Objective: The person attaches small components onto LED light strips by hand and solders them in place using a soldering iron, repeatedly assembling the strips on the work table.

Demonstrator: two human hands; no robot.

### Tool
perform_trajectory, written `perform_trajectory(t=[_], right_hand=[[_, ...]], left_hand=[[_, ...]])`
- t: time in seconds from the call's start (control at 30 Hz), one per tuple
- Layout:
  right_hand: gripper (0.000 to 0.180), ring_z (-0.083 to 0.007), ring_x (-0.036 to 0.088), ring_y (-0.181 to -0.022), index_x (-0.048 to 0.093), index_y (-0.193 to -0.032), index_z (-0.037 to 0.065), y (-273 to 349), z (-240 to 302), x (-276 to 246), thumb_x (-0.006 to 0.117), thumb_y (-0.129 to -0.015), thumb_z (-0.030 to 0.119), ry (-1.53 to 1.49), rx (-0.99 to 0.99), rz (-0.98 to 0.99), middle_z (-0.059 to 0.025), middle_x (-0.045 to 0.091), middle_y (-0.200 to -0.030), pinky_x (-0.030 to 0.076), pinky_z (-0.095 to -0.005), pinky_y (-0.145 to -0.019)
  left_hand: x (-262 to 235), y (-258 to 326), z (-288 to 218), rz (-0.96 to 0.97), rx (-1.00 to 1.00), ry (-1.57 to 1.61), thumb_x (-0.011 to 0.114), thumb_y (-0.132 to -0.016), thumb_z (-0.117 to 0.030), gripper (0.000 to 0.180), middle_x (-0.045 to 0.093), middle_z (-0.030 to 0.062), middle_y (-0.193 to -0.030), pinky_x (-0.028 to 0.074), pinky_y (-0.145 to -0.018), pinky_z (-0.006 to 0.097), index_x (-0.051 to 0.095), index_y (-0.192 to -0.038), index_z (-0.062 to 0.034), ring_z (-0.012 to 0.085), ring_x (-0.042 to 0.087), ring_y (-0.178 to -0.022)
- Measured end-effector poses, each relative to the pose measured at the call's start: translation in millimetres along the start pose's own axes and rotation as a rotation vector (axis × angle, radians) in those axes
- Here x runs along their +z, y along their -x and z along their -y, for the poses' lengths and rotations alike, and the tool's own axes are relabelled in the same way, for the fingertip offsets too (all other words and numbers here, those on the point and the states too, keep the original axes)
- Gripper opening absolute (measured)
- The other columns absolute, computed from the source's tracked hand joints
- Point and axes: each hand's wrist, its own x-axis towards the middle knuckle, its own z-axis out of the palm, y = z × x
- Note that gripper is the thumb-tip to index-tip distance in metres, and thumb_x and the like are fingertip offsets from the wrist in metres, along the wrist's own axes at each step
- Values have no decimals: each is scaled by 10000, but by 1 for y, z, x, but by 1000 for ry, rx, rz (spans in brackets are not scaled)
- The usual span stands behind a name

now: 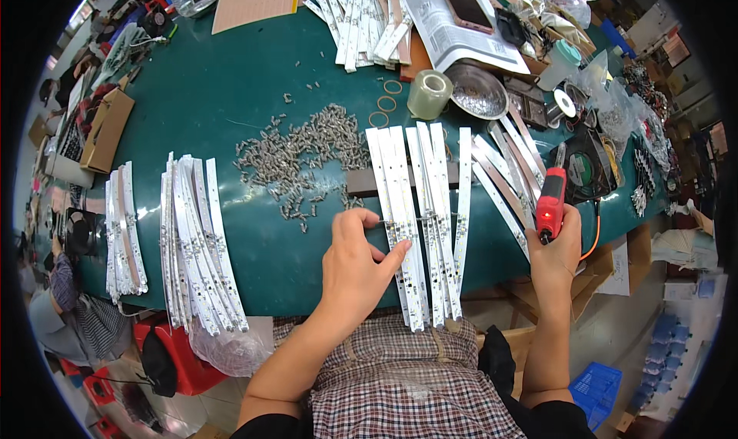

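My left hand (355, 261) pinches a small metal screw at its fingertips and rests on a row of white LED strips (419, 208) laid side by side across a dark bar (361, 181) on the green table (207, 93). My right hand (555, 248) grips a red electric screwdriver (550, 203) upright, just right of the strips, its tip pointing up and away. A loose pile of small metal screws (307, 151) lies left of the strips.
Stacks of white strips lie at the left (196, 247), far left (123, 231) and back (365, 24). A tape roll (429, 93), a metal dish (477, 91), papers with a phone (465, 8), a black fan (588, 166) and a cardboard box (106, 130) crowd the table.
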Motion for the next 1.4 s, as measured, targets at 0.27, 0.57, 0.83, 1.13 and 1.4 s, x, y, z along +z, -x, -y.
perform_trajectory(t=[0.27, 0.57, 0.83, 1.13, 1.4], right_hand=[[483, -345, 587, -921, 497, -1127, 31, 3, 1, -12, 720, -705, -41, 13, -114, -67, -148, 567, -1033, 465, -403, -807], [459, -90, 555, -806, 523, -1101, 27, 13, -3, -33, 753, -714, -57, -516, 114, 6, -23, 577, -941, 457, -236, -729], [480, -76, 541, -795, 472, -1132, 31, 66, 17, -64, 689, -742, -146, -726, 16, 50, -27, 512, -940, 454, -215, -694], [610, -125, 554, -896, 393, -1188, 55, 118, 42, -48, 708, -700, -135, -925, 128, 441, -47, 446, -1065, 482, -268, -750], [547, -115, 523, -868, 430, -1201, 41, 117, 51, -38, 659, -738, -139, -1003, 85, 246, -50, 469, -1061, 477, -260, -750]], left_hand=[[17, -6, -2, 89, -35, 115, 778, -787, -138, 376, 647, 103, -905, 503, -598, 293, 471, -973, -22, 166, 686, -649], [42, -24, -8, 134, 6, 190, 774, -793, -149, 367, 639, 110, -829, 497, -567, 297, 461, -932, -19, 165, 665, -622], [31, -13, -10, -24, 151, -173, 774, -795, -255, 378, 590, 75, -749, 459, -536, 312, 478, -871, -33, 176, 599, -574], [17, 30, -46, 478, 93, 713, 696, -893, -199, 207, 577, -24, -686, 410, -525, 227, 677, -941, 2, 38, 496, -610], [-5, 29, -50, 510, 287, 505, 648, -916, -197, 207, 638, 93, -768, 474, -568, 270, 680, -939, 7, 129, 607, -634]])
